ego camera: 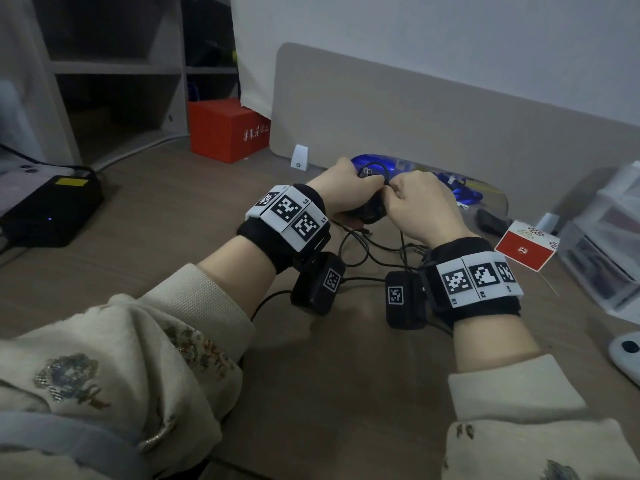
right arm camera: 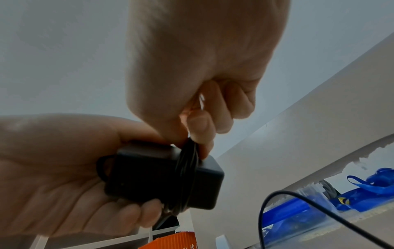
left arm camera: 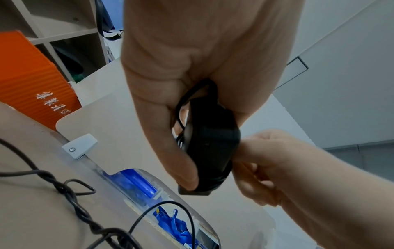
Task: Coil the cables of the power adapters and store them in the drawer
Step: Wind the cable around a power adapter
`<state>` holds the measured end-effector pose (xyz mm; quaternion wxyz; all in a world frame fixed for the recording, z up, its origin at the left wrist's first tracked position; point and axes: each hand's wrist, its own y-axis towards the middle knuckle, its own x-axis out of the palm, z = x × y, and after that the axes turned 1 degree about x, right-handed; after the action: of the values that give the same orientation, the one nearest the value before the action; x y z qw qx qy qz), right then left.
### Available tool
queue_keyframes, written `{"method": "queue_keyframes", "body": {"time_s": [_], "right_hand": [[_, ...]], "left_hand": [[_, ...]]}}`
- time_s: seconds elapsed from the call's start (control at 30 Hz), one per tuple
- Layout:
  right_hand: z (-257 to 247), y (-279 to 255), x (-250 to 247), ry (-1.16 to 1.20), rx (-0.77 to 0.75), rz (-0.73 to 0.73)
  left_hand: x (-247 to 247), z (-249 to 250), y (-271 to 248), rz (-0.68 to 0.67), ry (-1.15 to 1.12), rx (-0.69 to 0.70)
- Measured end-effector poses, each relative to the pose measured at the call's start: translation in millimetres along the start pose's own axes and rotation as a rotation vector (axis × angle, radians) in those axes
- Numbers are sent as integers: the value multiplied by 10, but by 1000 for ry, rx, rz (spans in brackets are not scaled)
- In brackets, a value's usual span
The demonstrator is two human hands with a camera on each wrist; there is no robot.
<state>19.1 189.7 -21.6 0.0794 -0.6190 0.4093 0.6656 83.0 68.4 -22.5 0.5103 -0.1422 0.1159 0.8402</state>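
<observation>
**A:** Where is the power adapter?

**B:** The black power adapter is held up above the wooden desk, in front of the beige divider panel. The left hand has its fingers and thumb curled round the block. In the head view both hands cover most of it; only a dark edge shows beneath them.

**A:** And its cable?

**B:** The thin black cable is wound in several turns round the adapter's body. The right hand pinches the strands at the adapter's upper edge between thumb and curled fingers. How many turns there are I cannot tell; they blur together.

**A:** Is the cable's end visible?

**B:** A small loop rises above the hands in the head view, but whether it ends in a plug is too small to make out.

**A:** What lies near the adapter?

**B:** Below it on the desk is a tangle of loose black cables, partly hidden by the wrist cameras. Just behind it, in the cut-out at the foot of the divider, is something blue and shiny, mostly covered by the hands. Left of the adapter, against the divider's end, stands a red box. Right of it, near the desk edge, are a small red-and-white box and clear plastic drawers, cut off by the frame.
</observation>
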Motion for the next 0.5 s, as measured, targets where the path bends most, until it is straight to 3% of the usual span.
{"method": "queue_keyframes", "body": {"time_s": [0.3,0.5], "right_hand": [[-116,-6,1,-116,42,27],[-72,-4,15,51,61,33]], "left_hand": [[45,11,-28,45,61,15],[-31,26,-15,61,60,32]]}}
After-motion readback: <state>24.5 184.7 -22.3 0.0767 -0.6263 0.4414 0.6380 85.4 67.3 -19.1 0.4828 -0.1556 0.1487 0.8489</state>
